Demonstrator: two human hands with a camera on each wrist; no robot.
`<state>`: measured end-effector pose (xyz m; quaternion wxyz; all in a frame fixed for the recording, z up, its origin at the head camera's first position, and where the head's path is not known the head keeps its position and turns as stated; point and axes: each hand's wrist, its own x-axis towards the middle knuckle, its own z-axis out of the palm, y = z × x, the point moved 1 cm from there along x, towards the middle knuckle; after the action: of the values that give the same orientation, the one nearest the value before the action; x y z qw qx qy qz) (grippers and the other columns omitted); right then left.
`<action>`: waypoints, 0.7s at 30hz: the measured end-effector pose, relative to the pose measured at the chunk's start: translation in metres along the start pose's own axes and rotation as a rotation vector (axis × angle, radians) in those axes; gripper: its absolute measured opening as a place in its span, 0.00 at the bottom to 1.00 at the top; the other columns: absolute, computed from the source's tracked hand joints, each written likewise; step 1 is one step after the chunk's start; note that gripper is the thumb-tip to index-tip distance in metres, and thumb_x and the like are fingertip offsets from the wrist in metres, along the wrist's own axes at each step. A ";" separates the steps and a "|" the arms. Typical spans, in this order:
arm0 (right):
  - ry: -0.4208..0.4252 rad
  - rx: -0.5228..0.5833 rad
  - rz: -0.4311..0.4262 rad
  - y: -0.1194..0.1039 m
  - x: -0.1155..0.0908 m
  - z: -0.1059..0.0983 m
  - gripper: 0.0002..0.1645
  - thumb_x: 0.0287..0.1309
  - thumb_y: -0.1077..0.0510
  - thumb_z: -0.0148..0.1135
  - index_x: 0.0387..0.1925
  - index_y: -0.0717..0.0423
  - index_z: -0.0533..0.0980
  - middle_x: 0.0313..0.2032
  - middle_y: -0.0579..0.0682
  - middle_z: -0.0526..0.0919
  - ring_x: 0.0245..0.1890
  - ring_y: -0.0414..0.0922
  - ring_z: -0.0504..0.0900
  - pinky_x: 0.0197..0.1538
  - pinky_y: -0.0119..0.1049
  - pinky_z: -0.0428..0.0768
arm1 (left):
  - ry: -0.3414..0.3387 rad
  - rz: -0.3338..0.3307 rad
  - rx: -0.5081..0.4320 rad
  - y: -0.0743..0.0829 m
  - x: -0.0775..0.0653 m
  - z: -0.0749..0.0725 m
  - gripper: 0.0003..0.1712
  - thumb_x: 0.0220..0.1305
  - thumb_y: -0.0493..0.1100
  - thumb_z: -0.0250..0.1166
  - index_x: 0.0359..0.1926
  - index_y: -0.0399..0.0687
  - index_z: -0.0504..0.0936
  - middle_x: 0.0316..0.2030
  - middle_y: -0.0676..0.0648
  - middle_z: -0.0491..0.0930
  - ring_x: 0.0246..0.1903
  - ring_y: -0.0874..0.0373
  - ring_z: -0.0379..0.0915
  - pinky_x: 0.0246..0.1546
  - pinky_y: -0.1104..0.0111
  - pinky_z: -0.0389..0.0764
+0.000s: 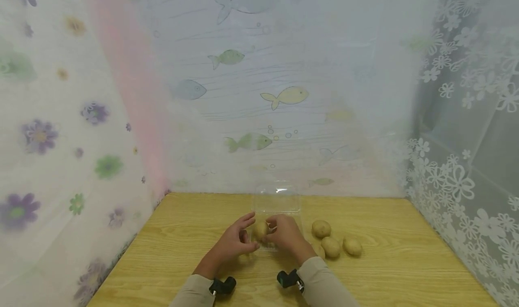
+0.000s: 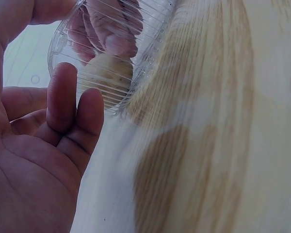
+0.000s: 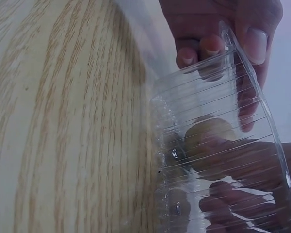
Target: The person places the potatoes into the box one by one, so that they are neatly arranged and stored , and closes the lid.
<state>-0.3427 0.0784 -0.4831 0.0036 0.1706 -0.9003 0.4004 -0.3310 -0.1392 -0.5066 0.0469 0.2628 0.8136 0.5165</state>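
Observation:
In the head view, a clear plastic clamshell container (image 1: 275, 202) stands on the table with its lid raised at the back. My left hand (image 1: 233, 241) curves around the container's left front corner, thumb in front and fingertips at the wall. My right hand (image 1: 285, 234) reaches over the box and pinches a potato (image 1: 261, 230) inside it. Through the ribbed wall in the right wrist view, the thumb overlaps this potato (image 3: 208, 133). The left wrist view has the potato (image 2: 104, 77) low in the box, under the right fingers.
Several loose potatoes (image 1: 330, 247) lie on the wooden table (image 1: 389, 271) to the right of the box. Part of another potato (image 1: 244, 257) shows below the left hand. Patterned curtains (image 1: 284, 117) enclose the table at the back and sides.

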 end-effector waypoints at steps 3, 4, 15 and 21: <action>0.007 -0.001 -0.007 -0.001 0.000 -0.001 0.34 0.50 0.58 0.82 0.58 0.64 0.81 0.48 0.60 0.88 0.46 0.54 0.89 0.49 0.49 0.86 | 0.002 0.008 -0.003 0.001 0.000 -0.001 0.53 0.62 0.46 0.76 0.82 0.47 0.56 0.79 0.42 0.59 0.26 0.65 0.69 0.29 0.70 0.77; 0.008 -0.001 -0.006 -0.001 -0.001 -0.001 0.33 0.50 0.58 0.82 0.58 0.64 0.81 0.48 0.60 0.88 0.46 0.54 0.89 0.48 0.49 0.86 | 0.002 0.009 -0.004 0.002 0.000 -0.001 0.53 0.62 0.46 0.76 0.82 0.47 0.56 0.79 0.42 0.59 0.26 0.65 0.69 0.29 0.70 0.77; 0.022 -0.021 -0.011 -0.005 -0.002 -0.006 0.34 0.50 0.57 0.82 0.57 0.65 0.82 0.49 0.62 0.87 0.47 0.56 0.88 0.48 0.49 0.86 | 0.009 0.008 0.011 -0.001 0.000 -0.001 0.53 0.62 0.46 0.76 0.82 0.48 0.57 0.78 0.42 0.61 0.27 0.65 0.70 0.29 0.70 0.77; 0.029 -0.048 -0.024 -0.007 -0.005 -0.011 0.32 0.52 0.55 0.81 0.59 0.60 0.82 0.51 0.60 0.87 0.48 0.56 0.88 0.48 0.49 0.86 | 0.007 0.006 -0.002 0.000 -0.001 0.000 0.53 0.62 0.46 0.76 0.82 0.48 0.57 0.78 0.42 0.61 0.26 0.64 0.69 0.29 0.69 0.77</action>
<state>-0.3373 0.0832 -0.4712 0.0256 0.1755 -0.9074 0.3809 -0.3306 -0.1396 -0.5070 0.0426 0.2635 0.8124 0.5184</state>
